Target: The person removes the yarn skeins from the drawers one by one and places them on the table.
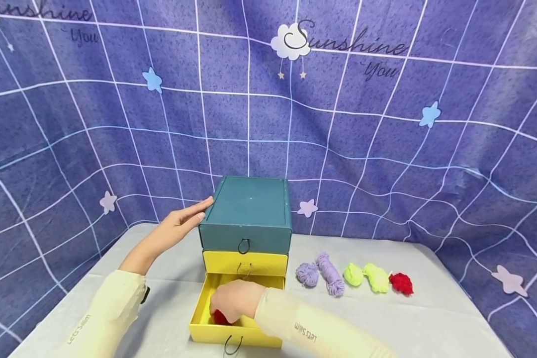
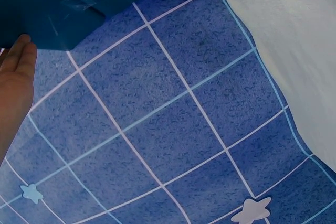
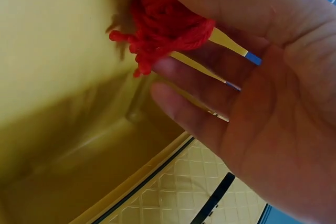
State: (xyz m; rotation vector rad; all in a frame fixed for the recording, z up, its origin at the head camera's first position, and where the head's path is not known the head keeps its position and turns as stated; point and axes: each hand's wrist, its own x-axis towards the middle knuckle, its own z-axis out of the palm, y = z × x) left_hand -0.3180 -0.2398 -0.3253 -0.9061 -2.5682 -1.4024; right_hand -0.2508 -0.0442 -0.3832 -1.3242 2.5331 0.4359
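A small drawer cabinet with a teal top [image 1: 250, 204] stands on the table, its lowest yellow drawer [image 1: 237, 335] pulled out. Inside that drawer, my right hand [image 1: 236, 301] pinches a red yarn ball [image 3: 170, 17] between thumb and fingers; in the right wrist view the ball is just above the drawer floor [image 3: 58, 51]. My left hand [image 1: 181, 224] rests with straight fingers against the cabinet's upper left side. The left wrist view shows those fingers [image 2: 23, 59] at the teal wall [image 2: 47, 9].
Right of the cabinet lie a purple yarn ball [image 1: 307, 274], a purple yarn skein [image 1: 330, 274], two lime yarn bundles [image 1: 353, 274] and a red yarn bundle [image 1: 402, 284] on the white table [image 1: 349, 323]. A blue grid-patterned curtain [image 1: 259, 114] hangs behind.
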